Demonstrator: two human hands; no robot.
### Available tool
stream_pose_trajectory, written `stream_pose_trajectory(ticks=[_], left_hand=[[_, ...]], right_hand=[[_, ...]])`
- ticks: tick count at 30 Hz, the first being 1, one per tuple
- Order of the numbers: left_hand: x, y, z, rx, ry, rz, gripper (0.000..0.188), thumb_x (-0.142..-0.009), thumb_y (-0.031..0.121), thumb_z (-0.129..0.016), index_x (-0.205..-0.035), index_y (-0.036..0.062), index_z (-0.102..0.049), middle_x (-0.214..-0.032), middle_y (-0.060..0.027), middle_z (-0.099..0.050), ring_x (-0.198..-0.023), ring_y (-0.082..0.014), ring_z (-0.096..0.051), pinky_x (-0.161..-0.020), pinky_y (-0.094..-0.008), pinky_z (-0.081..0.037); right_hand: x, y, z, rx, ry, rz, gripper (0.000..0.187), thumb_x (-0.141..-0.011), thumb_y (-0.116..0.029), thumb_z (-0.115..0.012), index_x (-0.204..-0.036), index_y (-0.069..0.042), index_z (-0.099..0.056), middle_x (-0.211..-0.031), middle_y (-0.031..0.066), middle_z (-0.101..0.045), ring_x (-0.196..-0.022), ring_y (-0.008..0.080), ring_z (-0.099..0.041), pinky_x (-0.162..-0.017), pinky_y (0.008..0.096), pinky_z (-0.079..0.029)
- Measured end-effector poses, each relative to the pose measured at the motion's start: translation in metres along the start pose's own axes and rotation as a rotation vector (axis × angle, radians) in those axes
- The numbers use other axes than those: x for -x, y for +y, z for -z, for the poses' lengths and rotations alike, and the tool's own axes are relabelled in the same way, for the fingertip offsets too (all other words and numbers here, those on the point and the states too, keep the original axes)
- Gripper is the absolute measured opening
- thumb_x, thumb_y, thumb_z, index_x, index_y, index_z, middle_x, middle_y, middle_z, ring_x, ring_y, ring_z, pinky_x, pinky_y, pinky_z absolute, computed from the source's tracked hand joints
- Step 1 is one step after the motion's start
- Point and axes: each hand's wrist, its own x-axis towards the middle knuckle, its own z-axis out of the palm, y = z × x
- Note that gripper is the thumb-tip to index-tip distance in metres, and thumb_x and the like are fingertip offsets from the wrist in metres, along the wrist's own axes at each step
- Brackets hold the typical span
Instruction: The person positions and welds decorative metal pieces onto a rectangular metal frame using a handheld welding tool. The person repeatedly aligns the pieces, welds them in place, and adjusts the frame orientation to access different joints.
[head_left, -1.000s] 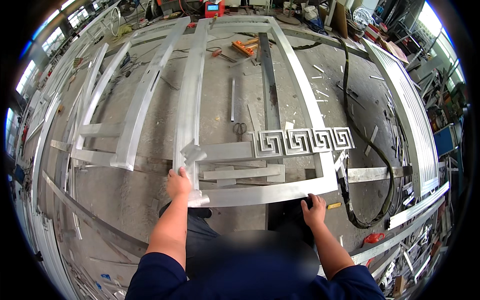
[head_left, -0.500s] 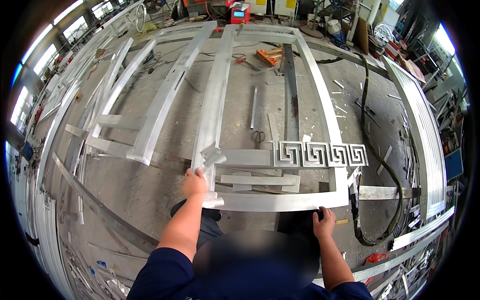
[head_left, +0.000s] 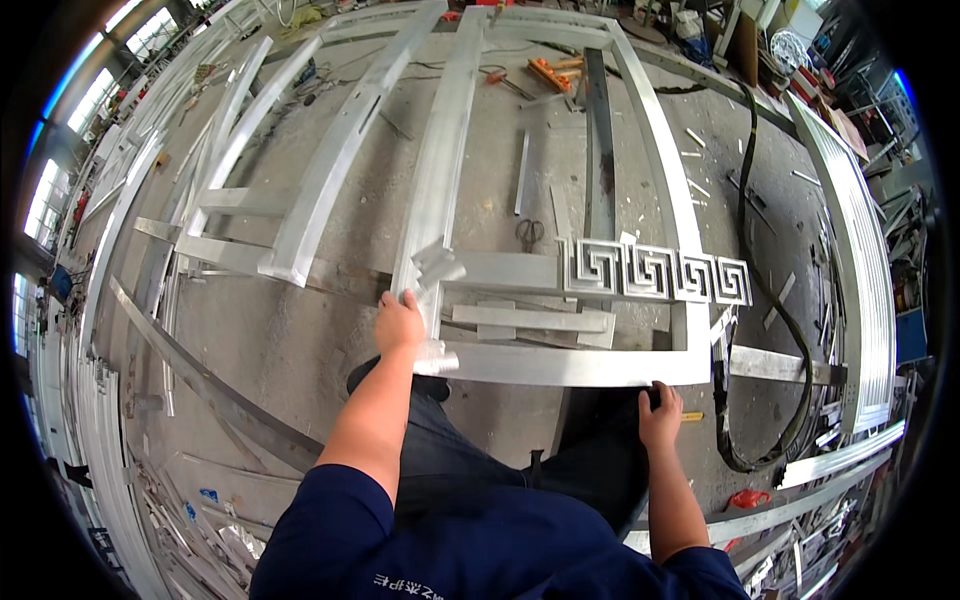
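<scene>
A long silver metal frame (head_left: pixel 560 366) lies before me, its near rail across my knees' front. My left hand (head_left: pixel 400 322) is closed around the lower part of its left upright, between two shiny ribbed silver pieces: an upper one (head_left: pixel 437 265) and a lower one (head_left: pixel 435 356). At the near right corner, my right hand (head_left: pixel 659 416) has curled fingers against the near rail's edge; their undersides are hidden. A silver fretwork panel (head_left: pixel 655 271) with square spirals rests across the frame's right side and sticks out past it. A loose flat bar (head_left: pixel 530 318) lies inside the frame.
To the left lies a second silver frame (head_left: pixel 330 170). Scissors (head_left: pixel 529 232), a hammer (head_left: pixel 508 83) and an orange tool (head_left: pixel 548 74) are on the floor. A dark cable (head_left: pixel 750 200) loops at the right, beside a ribbed silver panel (head_left: pixel 840 260).
The view has tipped downward, so the frame and panel sit higher in the picture and more of my legs shows. Both hands keep about the same places on the frame.
</scene>
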Motion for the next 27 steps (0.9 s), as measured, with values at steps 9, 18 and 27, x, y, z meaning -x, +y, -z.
stream_pose_trajectory(ticks=[9, 18, 27], left_hand=[[-0.003, 0.004, 0.000, -0.036, -0.033, 0.023, 0.049, -0.103, 0.045, -0.044, -0.114, -0.0014, -0.052, -0.118, -0.0248, -0.064, -0.102, -0.0445, -0.066, -0.084, -0.0552, -0.053], [-0.025, -0.002, -0.007, 0.011, -0.085, 0.020, 0.074, -0.094, 0.062, -0.053, -0.123, -0.0056, -0.049, -0.125, -0.0286, -0.058, -0.116, -0.0454, -0.059, -0.093, -0.0535, -0.050], [-0.067, 0.044, -0.021, -0.055, -0.172, -0.032, 0.114, -0.075, 0.082, -0.063, -0.138, -0.0096, -0.040, -0.136, -0.0270, -0.051, -0.125, -0.0448, -0.052, -0.099, -0.0515, -0.047]], right_hand=[[-0.076, 0.123, 0.029, -0.320, 0.397, -0.310, 0.036, -0.096, -0.020, -0.069, -0.121, 0.006, -0.061, -0.102, 0.0120, -0.069, -0.089, 0.0202, -0.064, -0.082, 0.0336, -0.051], [-0.161, 0.192, 0.014, 0.149, -0.023, -0.339, 0.061, -0.086, -0.015, -0.064, -0.142, 0.004, -0.049, -0.138, 0.0271, -0.053, -0.124, 0.0432, -0.054, -0.106, 0.0452, -0.043], [-0.171, 0.215, 0.039, 0.198, -0.319, -0.309, 0.063, -0.081, -0.006, -0.061, -0.142, 0.001, -0.049, -0.132, 0.0214, -0.054, -0.122, 0.0400, -0.055, -0.105, 0.0424, -0.044]])
